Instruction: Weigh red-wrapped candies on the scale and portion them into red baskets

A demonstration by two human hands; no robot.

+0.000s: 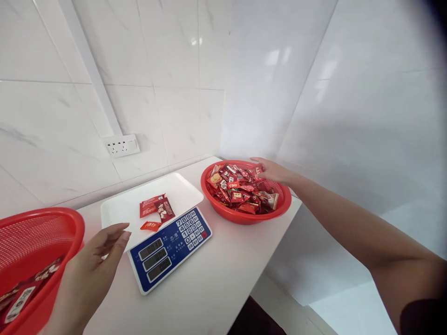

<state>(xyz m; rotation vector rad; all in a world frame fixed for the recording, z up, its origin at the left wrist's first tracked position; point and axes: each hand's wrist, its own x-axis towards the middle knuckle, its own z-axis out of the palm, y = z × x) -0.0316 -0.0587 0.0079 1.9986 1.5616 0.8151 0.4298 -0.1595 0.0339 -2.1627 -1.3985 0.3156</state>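
My right hand (274, 171) is at the far right rim of a red plastic basket (226, 213), its fingers closed on a red snack packet (257, 169). Many small wrapped snacks (239, 195) fill that basket. My left hand (96, 265) hovers by the near left edge of a white scale tray (118, 211), fingers bent and apart, with nothing in it. Several red packets (165, 209) lie in the middle of the tray. The blue control panel (174, 246) of the digital scale faces me, with three small displays on its left and a keypad on its right.
A second red basket (70, 218) stands at the left, holding red packets (24, 298) low inside. The white table (216, 274) meets a tiled wall behind and a pale wall on the right. A power socket (122, 146) is on the back wall.
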